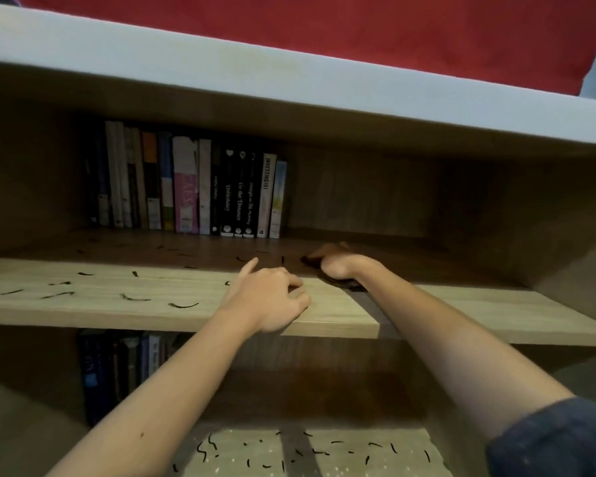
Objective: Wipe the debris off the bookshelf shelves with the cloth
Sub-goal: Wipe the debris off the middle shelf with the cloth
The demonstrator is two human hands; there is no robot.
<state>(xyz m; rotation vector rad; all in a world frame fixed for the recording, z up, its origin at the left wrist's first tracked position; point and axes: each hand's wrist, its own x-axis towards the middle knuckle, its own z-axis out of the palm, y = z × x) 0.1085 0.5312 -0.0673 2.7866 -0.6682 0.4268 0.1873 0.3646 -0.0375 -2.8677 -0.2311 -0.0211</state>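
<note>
A wooden bookshelf fills the view, and its middle shelf (pixel 83 304) carries several dark thin debris strands (pixel 183 305) scattered over its left half. My right hand (pixel 341 266) reaches into the shelf and is shut on a dark brown cloth (pixel 324 254), pressed flat on the board right of centre. My left hand (pixel 272 297) rests on the shelf's front edge with fingers spread, holding nothing. More debris strands (pixel 317 452) lie on the lower surface between my forearms.
A row of upright books (pixel 186 187) stands at the back left of the middle shelf. More books (pixel 117 370) stand on the shelf below at the left. The top board (pixel 289 84) overhangs above, with red fabric (pixel 324 25) behind it.
</note>
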